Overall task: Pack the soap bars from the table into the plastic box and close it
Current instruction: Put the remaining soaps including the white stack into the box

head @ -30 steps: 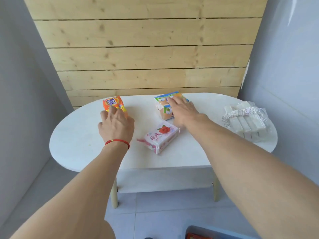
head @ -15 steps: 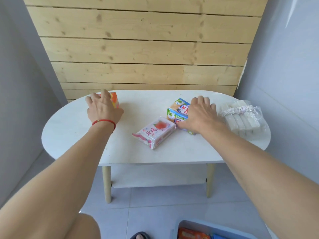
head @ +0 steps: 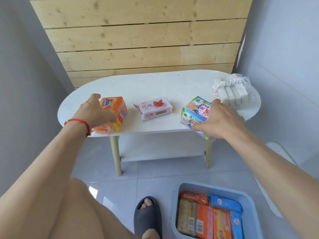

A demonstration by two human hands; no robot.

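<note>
My left hand (head: 94,112) grips an orange soap pack (head: 114,112) at the front left edge of the white oval table (head: 155,83). My right hand (head: 222,121) grips a tan and blue-green soap pack (head: 195,111) at the front right edge, its corner hanging past the rim. A pink rose soap pack (head: 153,108) lies untouched between them. A clear bag of white soap bars (head: 231,91) sits at the far right. The light blue plastic box (head: 183,190) stands open on the floor at lower right, holding several orange and blue soap packs.
A wooden plank wall stands behind the table, grey walls on both sides. My knee and a foot in a dark slipper (head: 146,214) are on the tiled floor left of the box. A white object (head: 279,150) lies on the floor at right.
Both hands have pulled their soap packs from the back of the table toward the front edge. The view has tilted down, bringing the box on the floor into sight.
</note>
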